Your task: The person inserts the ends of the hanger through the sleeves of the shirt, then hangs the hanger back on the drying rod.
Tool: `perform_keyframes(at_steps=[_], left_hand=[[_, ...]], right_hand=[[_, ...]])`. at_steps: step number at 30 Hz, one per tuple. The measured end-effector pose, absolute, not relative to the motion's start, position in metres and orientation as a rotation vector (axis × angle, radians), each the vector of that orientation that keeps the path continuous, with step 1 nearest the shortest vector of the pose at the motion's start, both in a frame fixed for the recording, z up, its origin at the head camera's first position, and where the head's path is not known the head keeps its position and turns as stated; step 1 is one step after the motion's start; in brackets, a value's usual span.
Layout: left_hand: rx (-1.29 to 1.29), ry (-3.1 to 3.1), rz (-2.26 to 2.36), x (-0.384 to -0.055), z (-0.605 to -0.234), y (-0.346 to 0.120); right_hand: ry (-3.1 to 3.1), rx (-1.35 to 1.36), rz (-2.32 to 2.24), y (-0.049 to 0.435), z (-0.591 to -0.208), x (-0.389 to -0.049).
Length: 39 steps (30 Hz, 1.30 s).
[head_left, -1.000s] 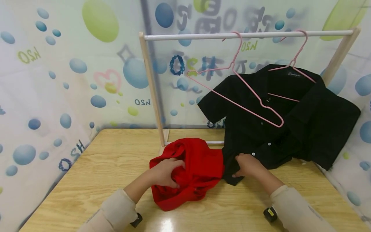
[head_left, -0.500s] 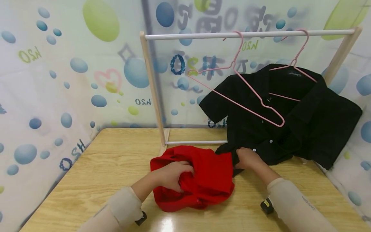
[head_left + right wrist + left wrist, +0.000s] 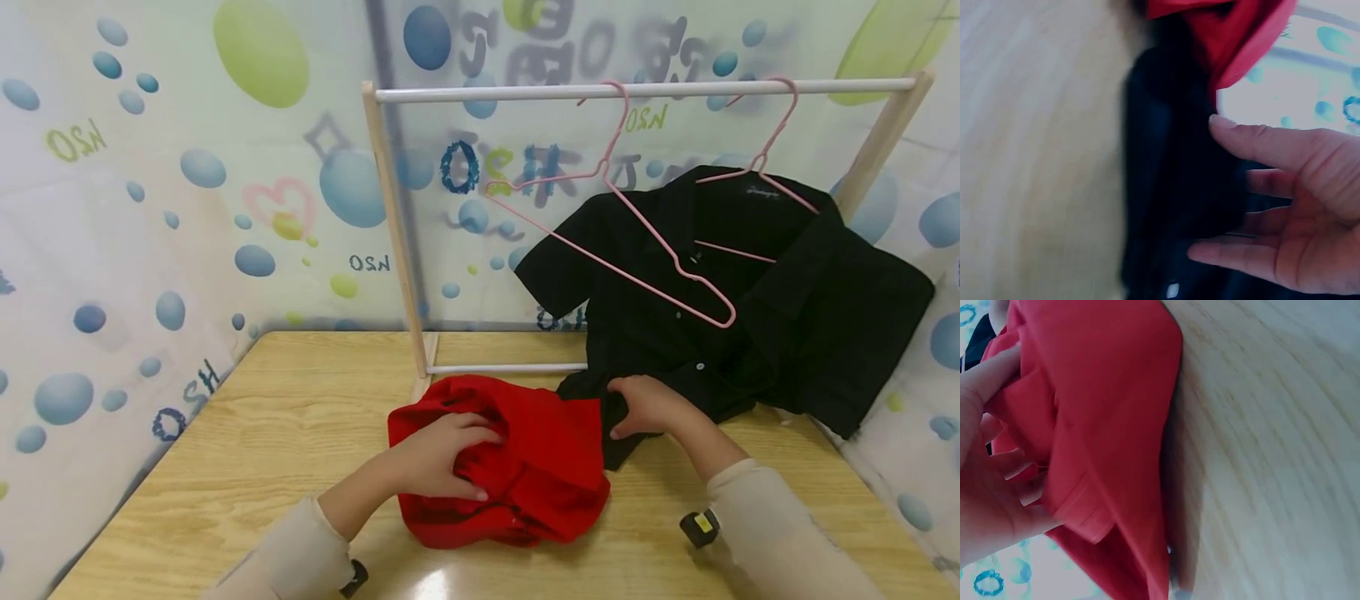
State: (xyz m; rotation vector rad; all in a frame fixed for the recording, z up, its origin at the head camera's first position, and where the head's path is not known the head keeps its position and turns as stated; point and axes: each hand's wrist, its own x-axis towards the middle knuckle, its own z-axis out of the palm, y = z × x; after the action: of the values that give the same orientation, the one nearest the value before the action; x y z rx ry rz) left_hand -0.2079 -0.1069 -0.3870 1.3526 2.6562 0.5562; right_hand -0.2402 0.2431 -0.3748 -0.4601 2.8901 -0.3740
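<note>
A bunched red garment (image 3: 555, 454) lies on the table, its folded edges and stitching showing in the left wrist view. My left hand (image 3: 435, 454) reaches into its folds from the left, fingers spread, fingertips hidden partly by the cloth. A black short-sleeved button shirt (image 3: 637, 321) hangs from a pink hanger, its lower part spread onto the table. At its lower left corner is my right hand (image 3: 651, 406), thumb apart from the fingers. In the right wrist view the thumb lies along the black cloth (image 3: 1169, 162) and the fingers are loosely extended. Part of the shirt meets the red garment.
A rack with a white rail (image 3: 510, 93) and wooden posts (image 3: 393, 233) stands behind. A bare pink hanger (image 3: 622, 200) hangs in front of the shirt. Patterned curtains (image 3: 150, 292) enclose the wooden table (image 3: 315, 392) at the back and sides.
The red garment has shifted right and toward me with my left hand, whose fingers have since spread. My right hand nudged the black shirt's corner back, and its thumb has moved away from the fingers.
</note>
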Motion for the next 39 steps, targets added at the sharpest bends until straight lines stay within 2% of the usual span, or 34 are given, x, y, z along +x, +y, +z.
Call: perform_keyframes(at_steps=[8,13,18,22,26,33,39], left_hand=[[1.22,2.657,0.928,-0.202,-0.381,-0.14],[1.126,2.705,1.185,-0.199,-0.385,-0.162],[0.705,2.86,1.297,-0.195,-0.392,-0.177],[0.264,2.856,1.349,-0.193,-0.399,-0.181],[0.004,2.646,1.528,-0.197,-0.409,-0.178],[-0.097,2.509,1.656,-0.205,-0.419,-0.17],[0.048,2.677,1.578,-0.204,-0.412,-0.166]], right_hand=[[2.975,-0.573,-0.257,0.214,-0.336,-0.233],[2.968,-0.762,-0.341,0.18,-0.327,-0.236],[2.825,-0.897,-0.475,0.152,-0.331,-0.244],[2.728,-0.852,-0.521,0.138,-0.341,-0.247],[2.708,-0.789,-0.468,0.133,-0.356,-0.246],[2.694,-0.72,-0.499,0.134,-0.375,-0.24],[2.675,-0.692,-0.579,0.138,-0.384,-0.231]])
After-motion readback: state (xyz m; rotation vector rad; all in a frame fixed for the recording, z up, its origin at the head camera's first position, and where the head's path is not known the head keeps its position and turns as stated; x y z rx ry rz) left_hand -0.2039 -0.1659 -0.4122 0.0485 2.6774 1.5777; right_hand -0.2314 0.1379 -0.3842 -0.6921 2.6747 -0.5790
